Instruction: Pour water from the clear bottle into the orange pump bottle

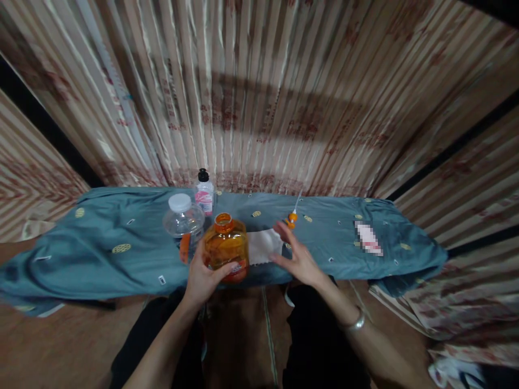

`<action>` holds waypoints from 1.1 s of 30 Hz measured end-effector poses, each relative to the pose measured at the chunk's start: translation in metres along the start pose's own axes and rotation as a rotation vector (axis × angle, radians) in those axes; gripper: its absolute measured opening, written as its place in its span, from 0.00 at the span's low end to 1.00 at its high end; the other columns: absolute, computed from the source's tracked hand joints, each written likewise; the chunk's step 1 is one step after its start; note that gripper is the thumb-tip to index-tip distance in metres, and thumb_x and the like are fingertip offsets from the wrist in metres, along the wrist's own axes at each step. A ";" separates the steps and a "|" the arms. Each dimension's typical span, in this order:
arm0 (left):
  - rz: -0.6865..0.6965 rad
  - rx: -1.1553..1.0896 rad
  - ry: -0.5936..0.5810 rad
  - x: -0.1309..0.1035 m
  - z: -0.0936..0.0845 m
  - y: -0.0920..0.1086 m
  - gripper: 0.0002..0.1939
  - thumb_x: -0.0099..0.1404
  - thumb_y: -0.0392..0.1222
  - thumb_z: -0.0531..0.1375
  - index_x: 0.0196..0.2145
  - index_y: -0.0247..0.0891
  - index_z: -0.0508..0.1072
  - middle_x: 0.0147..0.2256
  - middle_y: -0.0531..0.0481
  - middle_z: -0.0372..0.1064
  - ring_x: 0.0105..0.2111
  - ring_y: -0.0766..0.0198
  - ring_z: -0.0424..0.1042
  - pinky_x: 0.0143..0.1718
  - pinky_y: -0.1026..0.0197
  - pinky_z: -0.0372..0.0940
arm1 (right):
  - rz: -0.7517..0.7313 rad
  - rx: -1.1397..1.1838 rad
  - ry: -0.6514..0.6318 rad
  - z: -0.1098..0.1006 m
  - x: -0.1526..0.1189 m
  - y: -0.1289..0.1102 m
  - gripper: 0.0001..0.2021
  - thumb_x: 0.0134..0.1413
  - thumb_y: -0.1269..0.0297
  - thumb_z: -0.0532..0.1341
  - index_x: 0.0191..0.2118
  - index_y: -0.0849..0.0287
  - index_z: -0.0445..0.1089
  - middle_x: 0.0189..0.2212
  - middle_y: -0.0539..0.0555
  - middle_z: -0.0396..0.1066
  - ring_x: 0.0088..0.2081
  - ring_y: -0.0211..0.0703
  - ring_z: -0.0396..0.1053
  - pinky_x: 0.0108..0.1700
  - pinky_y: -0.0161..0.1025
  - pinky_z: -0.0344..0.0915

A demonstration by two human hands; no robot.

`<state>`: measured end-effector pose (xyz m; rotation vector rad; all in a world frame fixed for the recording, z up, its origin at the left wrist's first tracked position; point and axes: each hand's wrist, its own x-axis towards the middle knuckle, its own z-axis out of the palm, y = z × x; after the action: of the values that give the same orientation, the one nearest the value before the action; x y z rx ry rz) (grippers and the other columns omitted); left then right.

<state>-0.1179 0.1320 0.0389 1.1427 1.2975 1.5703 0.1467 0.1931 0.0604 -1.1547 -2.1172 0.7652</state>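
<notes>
At the draped tabletop's (133, 278) near edge, the uncapped amber bottle (225, 247) is in my left grip (203, 278), clasped by its left side, seemingly for steadiness; rightward, my right grip (300, 263) spreads wide beside the orange pump (292, 217).

1 head-worn camera looks forward and down over the teal cloth (332, 248).

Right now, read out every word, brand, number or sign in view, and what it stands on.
None can be read.
Amber bottle: label print, too blurred.
Clear bottle: orange patch, no legible letters.
Black-capped bottle: pink-and-white label, too small.
Pinkish item: pixelated.
Cloth: small marks, illegible.
Curtain: reddish print, illegible.
</notes>
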 end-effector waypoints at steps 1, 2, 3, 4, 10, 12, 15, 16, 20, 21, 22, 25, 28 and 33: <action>-0.002 -0.011 -0.030 -0.005 0.005 0.004 0.43 0.44 0.54 0.76 0.55 0.40 0.67 0.53 0.37 0.74 0.53 0.42 0.75 0.56 0.40 0.68 | -0.015 0.141 -0.032 0.012 -0.011 -0.014 0.47 0.56 0.49 0.69 0.74 0.52 0.45 0.70 0.64 0.58 0.70 0.57 0.60 0.69 0.57 0.61; -0.001 -0.026 -0.062 -0.010 0.010 0.009 0.42 0.44 0.55 0.76 0.54 0.41 0.67 0.52 0.38 0.75 0.52 0.42 0.76 0.55 0.40 0.69 | -0.019 0.253 -0.067 0.024 -0.020 -0.027 0.52 0.50 0.48 0.74 0.73 0.53 0.46 0.71 0.64 0.58 0.70 0.58 0.60 0.69 0.57 0.61; 0.000 -0.037 -0.100 -0.016 0.016 0.013 0.42 0.43 0.55 0.76 0.53 0.40 0.68 0.51 0.38 0.76 0.51 0.42 0.76 0.54 0.41 0.70 | -0.004 0.348 -0.099 0.035 -0.027 -0.037 0.54 0.44 0.49 0.77 0.72 0.54 0.49 0.70 0.64 0.60 0.69 0.59 0.61 0.69 0.57 0.61; -0.001 -0.046 -0.135 -0.021 0.021 0.017 0.41 0.44 0.55 0.76 0.52 0.40 0.69 0.49 0.38 0.76 0.49 0.42 0.77 0.53 0.41 0.71 | 0.030 0.436 -0.119 0.044 -0.033 -0.045 0.53 0.40 0.50 0.78 0.70 0.54 0.54 0.67 0.63 0.64 0.67 0.59 0.65 0.68 0.57 0.62; 0.106 -0.067 -0.169 -0.041 0.023 0.031 0.41 0.49 0.56 0.74 0.57 0.41 0.68 0.56 0.37 0.73 0.58 0.42 0.72 0.58 0.43 0.67 | 0.186 0.849 -0.150 0.057 -0.039 -0.056 0.31 0.38 0.52 0.79 0.50 0.52 0.72 0.48 0.54 0.81 0.49 0.56 0.81 0.54 0.54 0.76; 0.174 -0.052 -0.098 -0.041 0.010 0.029 0.40 0.53 0.56 0.73 0.59 0.41 0.68 0.59 0.37 0.71 0.62 0.43 0.67 0.62 0.42 0.62 | 0.223 0.822 -0.073 0.046 -0.032 -0.051 0.29 0.37 0.50 0.79 0.46 0.54 0.74 0.44 0.55 0.83 0.45 0.56 0.82 0.52 0.54 0.77; 0.250 0.012 0.105 -0.034 -0.018 0.017 0.33 0.59 0.50 0.71 0.59 0.43 0.68 0.57 0.39 0.71 0.60 0.46 0.69 0.63 0.38 0.59 | 0.252 0.686 0.223 0.028 -0.011 -0.038 0.31 0.35 0.46 0.78 0.44 0.55 0.72 0.43 0.58 0.83 0.45 0.58 0.81 0.51 0.55 0.77; 0.274 0.038 0.181 -0.029 -0.027 0.012 0.33 0.60 0.49 0.71 0.59 0.42 0.68 0.57 0.40 0.71 0.59 0.45 0.69 0.62 0.34 0.59 | 0.258 0.599 0.303 0.024 -0.002 -0.033 0.31 0.35 0.45 0.77 0.44 0.55 0.72 0.43 0.59 0.83 0.46 0.59 0.81 0.52 0.55 0.77; 0.334 0.130 0.348 -0.013 -0.052 -0.012 0.30 0.63 0.48 0.69 0.61 0.42 0.68 0.59 0.40 0.66 0.58 0.43 0.68 0.57 0.33 0.64 | 0.249 0.380 0.433 0.029 0.031 -0.011 0.32 0.34 0.46 0.76 0.45 0.57 0.71 0.46 0.61 0.81 0.47 0.60 0.79 0.53 0.56 0.75; 0.338 0.155 0.366 -0.010 -0.055 -0.017 0.30 0.64 0.48 0.68 0.61 0.42 0.67 0.59 0.40 0.66 0.57 0.44 0.68 0.56 0.33 0.65 | 0.251 0.366 0.432 0.034 0.036 -0.006 0.32 0.35 0.47 0.76 0.46 0.57 0.70 0.46 0.61 0.81 0.48 0.59 0.79 0.53 0.55 0.75; 0.338 0.182 0.378 -0.009 -0.057 -0.021 0.30 0.65 0.48 0.68 0.61 0.42 0.67 0.59 0.39 0.66 0.57 0.44 0.68 0.56 0.33 0.65 | 0.250 0.313 0.425 0.040 0.040 -0.002 0.31 0.38 0.48 0.76 0.48 0.57 0.70 0.47 0.61 0.81 0.48 0.58 0.79 0.52 0.54 0.75; 0.321 0.260 0.410 -0.006 -0.060 -0.033 0.32 0.64 0.49 0.68 0.63 0.43 0.65 0.62 0.39 0.63 0.59 0.42 0.66 0.58 0.31 0.63 | 0.266 0.229 0.407 0.056 0.043 0.012 0.30 0.41 0.51 0.75 0.49 0.56 0.69 0.46 0.61 0.81 0.48 0.59 0.79 0.51 0.54 0.75; 0.292 0.322 0.435 -0.003 -0.063 -0.043 0.37 0.63 0.49 0.69 0.66 0.44 0.62 0.65 0.38 0.60 0.62 0.39 0.62 0.60 0.29 0.59 | 0.256 0.213 0.375 0.064 0.044 0.023 0.30 0.41 0.50 0.75 0.49 0.56 0.69 0.46 0.62 0.80 0.48 0.61 0.79 0.52 0.56 0.75; 0.247 0.352 0.433 0.006 -0.065 -0.053 0.40 0.63 0.50 0.69 0.68 0.45 0.59 0.66 0.37 0.58 0.64 0.37 0.60 0.60 0.28 0.58 | 0.180 0.221 0.301 0.064 0.052 0.042 0.30 0.42 0.51 0.76 0.50 0.55 0.69 0.46 0.58 0.81 0.47 0.57 0.79 0.51 0.54 0.76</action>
<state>-0.1803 0.1283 -0.0166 1.2553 1.8304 1.8935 0.0984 0.2445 0.0002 -1.2626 -1.6561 0.8254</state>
